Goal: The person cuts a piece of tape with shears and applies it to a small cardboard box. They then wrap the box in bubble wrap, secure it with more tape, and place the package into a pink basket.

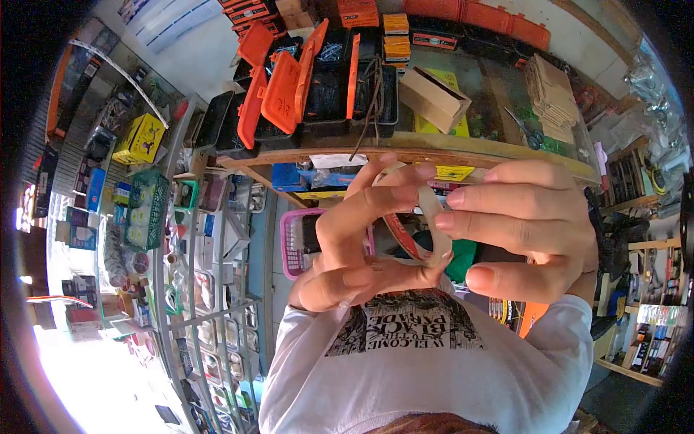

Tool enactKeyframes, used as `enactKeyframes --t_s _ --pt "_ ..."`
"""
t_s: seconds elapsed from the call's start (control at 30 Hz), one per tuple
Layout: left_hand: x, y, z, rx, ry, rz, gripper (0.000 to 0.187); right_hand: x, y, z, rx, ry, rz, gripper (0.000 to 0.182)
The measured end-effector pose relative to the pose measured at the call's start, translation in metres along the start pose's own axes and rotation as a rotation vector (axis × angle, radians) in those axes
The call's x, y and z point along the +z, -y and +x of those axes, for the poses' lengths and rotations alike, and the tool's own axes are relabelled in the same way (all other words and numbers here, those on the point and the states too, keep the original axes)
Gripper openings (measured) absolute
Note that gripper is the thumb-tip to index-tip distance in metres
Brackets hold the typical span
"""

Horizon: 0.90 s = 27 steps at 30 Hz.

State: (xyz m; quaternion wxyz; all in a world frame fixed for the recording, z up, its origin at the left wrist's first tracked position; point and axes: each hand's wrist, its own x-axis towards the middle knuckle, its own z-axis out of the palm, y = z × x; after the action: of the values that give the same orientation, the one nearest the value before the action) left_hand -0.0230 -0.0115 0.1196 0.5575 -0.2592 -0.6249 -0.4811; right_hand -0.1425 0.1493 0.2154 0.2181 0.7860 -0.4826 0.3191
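Note:
A narrow roll of clear tape point(436, 224) with a red inner core is held up in front of my chest. My left hand point(354, 246) grips it, its fingers curled around the ring's left side and the thumb under its lower edge. From the right, my right hand point(531, 228) reaches in with fingers bent and apart. Its fingertips are at the roll's outer edge, and the thumb stays separate below. Whether a tape end is lifted there is too small to tell.
Ahead stands a glass-topped wooden counter point(499, 148). On it are black cases with orange lids point(282, 90), an open cardboard box point(434, 100), scissors point(533, 134) and flattened cardboard point(551, 94). A pink basket point(290, 246) is below; stocked shelves point(210, 318) line the left.

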Motion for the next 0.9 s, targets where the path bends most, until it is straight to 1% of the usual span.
enactKeyframes --t_s 0.1,0.17,0.2,0.27,0.3,0.37,0.43,0.47,0.53,0.57,0.63,0.67,0.77,0.8,0.9 --pt "-0.001 -0.002 0.004 -0.022 0.015 0.038 0.09 0.003 0.0 -0.003 -0.014 -0.001 -0.035 0.022" --pt "-0.003 0.0 0.004 -0.022 0.07 0.063 0.098 0.003 -0.003 -0.002 -0.043 0.007 -0.041 0.022" --pt "-0.008 0.003 0.005 -0.011 0.126 0.079 0.106 0.001 -0.004 -0.001 -0.049 0.035 -0.041 0.022" --pt "-0.01 0.008 0.008 0.013 0.19 0.12 0.113 -0.008 -0.005 0.001 -0.048 0.113 -0.045 0.023" --pt "-0.008 0.01 0.009 0.028 0.197 0.146 0.112 -0.011 -0.005 0.001 -0.019 0.139 -0.031 0.025" --pt "-0.003 0.011 0.008 0.025 0.169 0.137 0.103 -0.016 -0.002 0.0 0.065 0.165 0.014 0.032" --pt "0.002 0.013 0.005 0.002 0.107 0.083 0.093 -0.02 -0.003 -0.003 0.072 0.15 0.033 0.04" --pt "0.004 0.014 0.003 -0.006 0.08 0.065 0.089 -0.023 -0.005 -0.006 0.027 0.135 0.024 0.043" --pt "0.005 0.018 0.0 -0.004 0.049 0.059 0.089 -0.02 -0.012 -0.009 -0.052 0.023 0.025 0.051" --pt "0.005 0.02 0.0 -0.001 0.04 0.051 0.089 -0.012 -0.017 -0.01 -0.085 -0.075 0.036 0.054" --pt "0.006 0.019 0.001 0.004 0.046 0.022 0.09 -0.01 -0.017 -0.006 -0.032 -0.1 0.081 0.062" --pt "0.006 0.019 0.001 0.004 0.049 0.009 0.09 -0.015 -0.016 0.0 0.049 -0.025 0.116 0.066" --pt "0.011 0.02 0.002 0.015 0.045 -0.002 0.089 -0.014 -0.025 -0.003 0.107 0.066 0.144 0.082" --pt "0.012 0.02 0.003 0.028 0.042 0.004 0.088 -0.012 -0.026 -0.005 0.13 0.062 0.161 0.079" --pt "0.014 0.022 0.002 0.048 0.022 0.017 0.086 -0.01 -0.028 -0.01 0.161 0.034 0.211 0.052"
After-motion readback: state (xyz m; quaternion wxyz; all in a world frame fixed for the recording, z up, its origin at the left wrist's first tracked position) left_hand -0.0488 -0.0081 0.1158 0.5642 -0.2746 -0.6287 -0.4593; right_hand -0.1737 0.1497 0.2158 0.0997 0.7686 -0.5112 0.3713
